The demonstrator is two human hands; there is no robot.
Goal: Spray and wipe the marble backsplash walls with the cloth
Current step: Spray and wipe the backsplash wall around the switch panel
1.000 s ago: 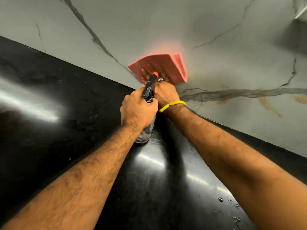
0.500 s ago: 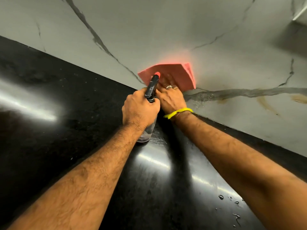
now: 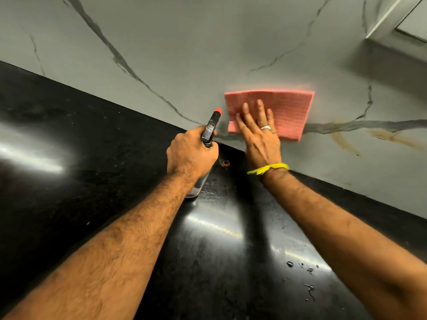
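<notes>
A folded pink cloth (image 3: 286, 109) lies flat against the grey marble backsplash (image 3: 208, 49), just above the counter line. My right hand (image 3: 260, 132) presses it to the wall with straight, spread fingers; a ring and a yellow wristband show. My left hand (image 3: 190, 155) grips a clear spray bottle (image 3: 211, 128) by its black trigger head, whose red nozzle points at the wall just left of the cloth. The bottle's lower body shows below my fist, over the counter.
A glossy black countertop (image 3: 80, 169) runs under both arms, with water droplets (image 3: 300, 269) at the lower right. Brown stains (image 3: 344, 144) mark the marble right of the cloth. A white frame edge (image 3: 390, 17) sits at the top right.
My right hand has slid the cloth to the right along the wall, away from the bottle, and its fingers are now spread flat. The left hand with the bottle has stayed nearly still.
</notes>
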